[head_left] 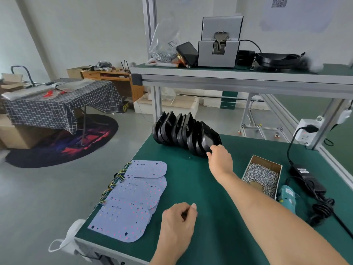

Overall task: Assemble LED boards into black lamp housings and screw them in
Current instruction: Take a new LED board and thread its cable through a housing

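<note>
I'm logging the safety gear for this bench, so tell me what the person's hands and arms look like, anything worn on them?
Both arms are bare as far as the picture shows: no sleeves in view, no gloves, no watch, wristband or ring visible on the left hand or the right hand. Nails look short and unpainted. No cables or markings on either arm.

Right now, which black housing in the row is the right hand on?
The right hand grips the black housing at the row's right end, nearest the screw box; the others stand untouched.

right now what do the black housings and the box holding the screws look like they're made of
Black housings: likely moulded plastic, slightly glossy, with soft highlights on thin curved walls. Box: brown cardboard, matte, with thin raw edges.
</note>
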{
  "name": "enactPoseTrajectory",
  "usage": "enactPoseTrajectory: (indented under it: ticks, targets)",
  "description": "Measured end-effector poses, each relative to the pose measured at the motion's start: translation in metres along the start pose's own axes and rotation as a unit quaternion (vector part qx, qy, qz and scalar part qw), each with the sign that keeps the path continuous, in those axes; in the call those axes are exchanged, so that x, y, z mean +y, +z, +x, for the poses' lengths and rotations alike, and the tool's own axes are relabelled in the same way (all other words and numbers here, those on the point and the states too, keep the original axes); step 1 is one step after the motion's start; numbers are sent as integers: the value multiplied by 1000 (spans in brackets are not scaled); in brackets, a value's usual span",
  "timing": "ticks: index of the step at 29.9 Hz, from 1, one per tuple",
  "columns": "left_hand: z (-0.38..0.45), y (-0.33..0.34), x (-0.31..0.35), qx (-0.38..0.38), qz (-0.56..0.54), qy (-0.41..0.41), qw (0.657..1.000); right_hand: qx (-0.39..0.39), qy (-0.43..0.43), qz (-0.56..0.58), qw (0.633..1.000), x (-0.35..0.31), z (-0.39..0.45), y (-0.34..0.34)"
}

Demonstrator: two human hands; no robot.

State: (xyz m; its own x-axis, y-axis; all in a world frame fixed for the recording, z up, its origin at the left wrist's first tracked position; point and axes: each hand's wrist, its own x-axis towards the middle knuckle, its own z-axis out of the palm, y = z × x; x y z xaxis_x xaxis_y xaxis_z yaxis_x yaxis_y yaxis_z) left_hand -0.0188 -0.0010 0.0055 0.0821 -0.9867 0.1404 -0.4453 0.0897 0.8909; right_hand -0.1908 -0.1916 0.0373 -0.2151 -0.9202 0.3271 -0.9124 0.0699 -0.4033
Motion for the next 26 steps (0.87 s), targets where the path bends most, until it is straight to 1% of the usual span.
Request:
enactPoseTrajectory:
  ticks: [6, 9, 12, 16, 18, 20, 26]
  targets:
    - [1, -1, 1, -2, 5, 2, 1000, 42, -61, -23, 997, 9, -24, -39]
    - [-1, -2, 2, -5, 2, 2, 1000, 53, -110, -16, 992, 10, -72, -69]
    - [-2, -4, 6, -2, -6, -7, 1000, 71, -173, -39, 982, 11, -144, -96]
    - [-4, -6, 10, -1, -16, -9, 1000, 16, -233, -100, 967, 15, -219, -110]
    - [-6, -8, 12, 0, -26, -11, 1000, -11, -239, -131, 962, 14, -236, -110]
    - [-6, -9, 13, -2, -29, -13, 1000, -21, -231, -149, 961, 12, -244, -109]
    - [-8, -9, 13, -8, -13, -6, 1000, -47, -207, -169, 963, 10, -248, -98]
